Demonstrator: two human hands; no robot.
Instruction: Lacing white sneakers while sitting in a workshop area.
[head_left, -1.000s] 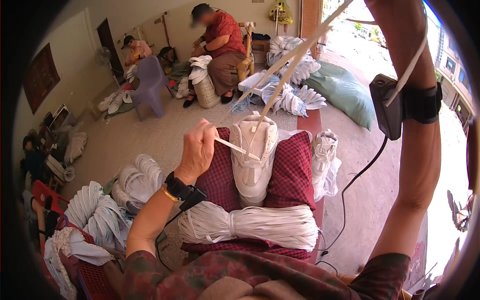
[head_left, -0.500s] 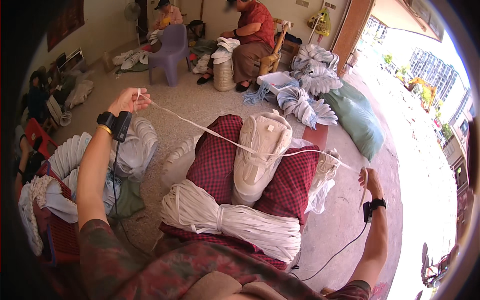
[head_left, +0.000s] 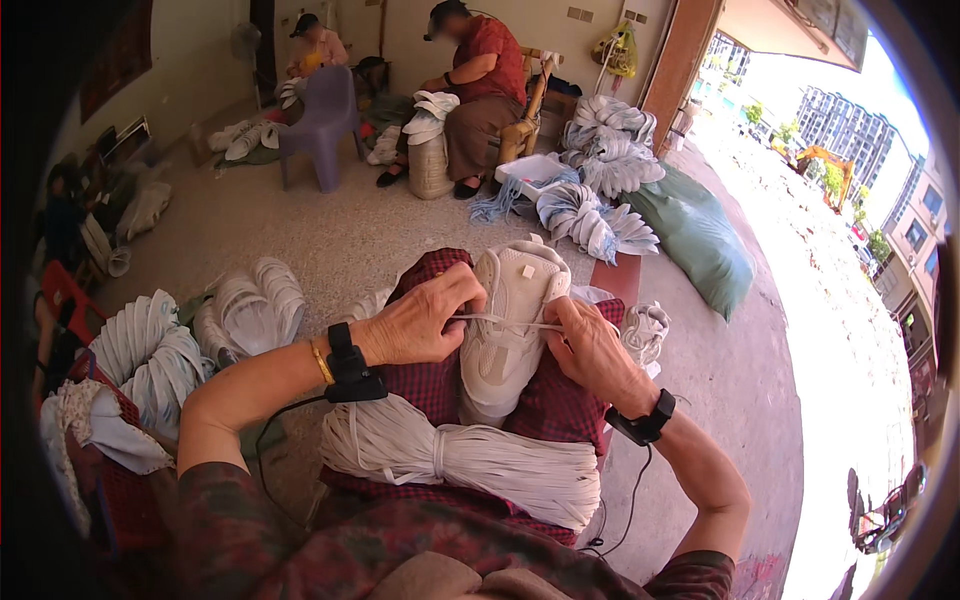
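An off-white, round-toed shoe of mesh and smooth panels (head_left: 490, 375) sits before me, its toe pointed my way, between two raised sides of red-and-black checked cloth (head_left: 420, 388). A thin, flat white lace (head_left: 515, 324) crosses its front. My left hand (head_left: 425, 315), fingers pinched together, holds the lace at the shoe's left edge; my right hand (head_left: 600, 352) grips it between thumb and fingers at the right edge. Nearer my body, a thick, tied bundle of flat white laces (head_left: 525, 468) lies across the checked cloth. A second off-white laced shoe (head_left: 645, 335) rests just beyond my right hand. On my left are curved stacks of white shoe pieces (head_left: 150, 350). Farther off, a bulging pale-green sack (head_left: 700, 235) lies near a shallow white plastic tray (head_left: 535, 172), while a co-worker in a red shirt (head_left: 490, 80) sits near an empty purple plastic chair (head_left: 325, 120).
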